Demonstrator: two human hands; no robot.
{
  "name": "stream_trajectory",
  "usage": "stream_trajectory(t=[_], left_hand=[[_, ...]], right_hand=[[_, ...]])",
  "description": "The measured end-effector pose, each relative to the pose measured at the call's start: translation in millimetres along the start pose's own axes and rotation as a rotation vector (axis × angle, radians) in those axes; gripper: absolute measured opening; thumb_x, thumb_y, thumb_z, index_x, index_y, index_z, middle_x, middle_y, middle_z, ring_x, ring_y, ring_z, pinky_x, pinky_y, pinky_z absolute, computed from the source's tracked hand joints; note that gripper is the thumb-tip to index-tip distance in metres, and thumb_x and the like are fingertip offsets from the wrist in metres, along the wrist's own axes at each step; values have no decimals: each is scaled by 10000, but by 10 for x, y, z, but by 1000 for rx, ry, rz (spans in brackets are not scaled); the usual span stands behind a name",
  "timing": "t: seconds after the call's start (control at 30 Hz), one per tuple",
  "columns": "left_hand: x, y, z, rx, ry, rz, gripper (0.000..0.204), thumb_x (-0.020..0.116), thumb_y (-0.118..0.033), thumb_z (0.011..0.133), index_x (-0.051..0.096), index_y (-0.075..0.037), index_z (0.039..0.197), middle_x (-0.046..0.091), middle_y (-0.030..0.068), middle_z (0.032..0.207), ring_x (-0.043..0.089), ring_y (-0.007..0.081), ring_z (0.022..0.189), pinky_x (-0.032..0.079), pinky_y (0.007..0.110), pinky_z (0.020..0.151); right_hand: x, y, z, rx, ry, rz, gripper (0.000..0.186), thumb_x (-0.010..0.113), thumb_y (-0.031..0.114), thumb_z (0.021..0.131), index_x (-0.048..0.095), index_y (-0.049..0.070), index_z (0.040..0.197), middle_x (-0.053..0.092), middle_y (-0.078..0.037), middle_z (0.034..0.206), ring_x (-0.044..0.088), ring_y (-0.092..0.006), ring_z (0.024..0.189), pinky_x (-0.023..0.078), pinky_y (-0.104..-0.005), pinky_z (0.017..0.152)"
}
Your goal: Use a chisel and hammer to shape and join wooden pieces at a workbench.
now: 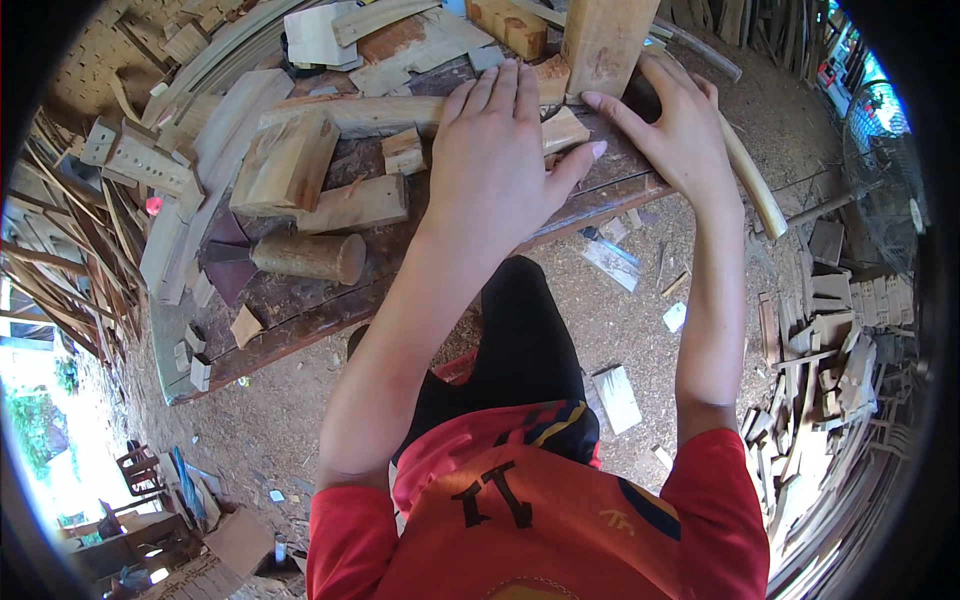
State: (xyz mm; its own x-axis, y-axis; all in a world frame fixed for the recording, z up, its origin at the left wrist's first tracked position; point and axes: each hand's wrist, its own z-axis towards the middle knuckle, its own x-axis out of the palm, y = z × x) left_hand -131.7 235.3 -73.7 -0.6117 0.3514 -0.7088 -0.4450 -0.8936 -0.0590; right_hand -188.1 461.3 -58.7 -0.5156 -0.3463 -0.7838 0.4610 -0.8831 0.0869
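Note:
My left hand (492,150) lies palm down over pieces of wood on the workbench (300,325), its fingers stretched out and its thumb spread to the right. A long wooden piece (385,115) runs in under it, and a small wood block (566,130) lies by the thumb. My right hand (685,135) is bent around the lower right side of an upright wooden block (603,50). The thumb touches the block's base in front; the fingertips are partly hidden at its side. A curved wooden stick (752,180) shows beyond my right wrist.
A thick block (285,165), a flat block (355,203) and a round wooden mallet-like piece (310,257) lie on the left part of the bench. A drilled wooden piece (150,165) sits at its far left. Scrap wood (835,370) is heaped at right, near a fan (880,150).

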Motion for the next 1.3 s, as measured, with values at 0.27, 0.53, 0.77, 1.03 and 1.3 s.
stream_trajectory(t=[0.27, 0.53, 0.77, 1.03, 1.3], left_hand=[[-9, -17, 8, -14, -16, -33, 770, 666, -531, 952, 608, 134, 1335, 663, 285, 1334, 619, 375, 1282, 401, 458, 1159], [-6, -28, -13, -11, -21, -42, 706, 639, -467, 991, 582, 139, 1349, 649, 299, 1341, 601, 409, 1287, 395, 483, 1161], [-44, -44, 8, -40, -2, -110, 741, 649, -450, 1011, 493, 130, 1446, 559, 317, 1458, 542, 448, 1357, 398, 510, 1162], [-78, -32, -2, -23, -5, -184, 658, 669, -399, 995, 546, 113, 1388, 602, 299, 1389, 562, 441, 1319, 404, 512, 1153], [-61, 1, -33, 3, -37, -155, 614, 663, -394, 1001, 588, 92, 1369, 605, 284, 1417, 556, 434, 1344, 395, 507, 1170]], right_hand=[[58, 9, -48, -25, -94, 54, 783, 716, 651, 872, 672, 38, 1357, 696, -197, 1307, 647, -354, 1248, 341, -529, 1166], [126, -38, -103, 20, -172, 118, 963, 787, 665, 796, 549, 53, 1501, 599, -209, 1467, 545, -405, 1387, 351, -523, 1204], [108, -20, -115, 35, -213, 118, 1034, 823, 684, 746, 536, 44, 1505, 599, -208, 1469, 536, -403, 1393, 341, -522, 1208], [61, 7, -90, 64, -188, 175, 968, 813, 683, 763, 584, 38, 1448, 625, -215, 1428, 551, -393, 1371, 346, -523, 1201], [38, 41, -108, 122, -155, 198, 873, 808, 658, 787, 632, 63, 1402, 650, -195, 1384, 577, -380, 1332, 385, -513, 1159]])
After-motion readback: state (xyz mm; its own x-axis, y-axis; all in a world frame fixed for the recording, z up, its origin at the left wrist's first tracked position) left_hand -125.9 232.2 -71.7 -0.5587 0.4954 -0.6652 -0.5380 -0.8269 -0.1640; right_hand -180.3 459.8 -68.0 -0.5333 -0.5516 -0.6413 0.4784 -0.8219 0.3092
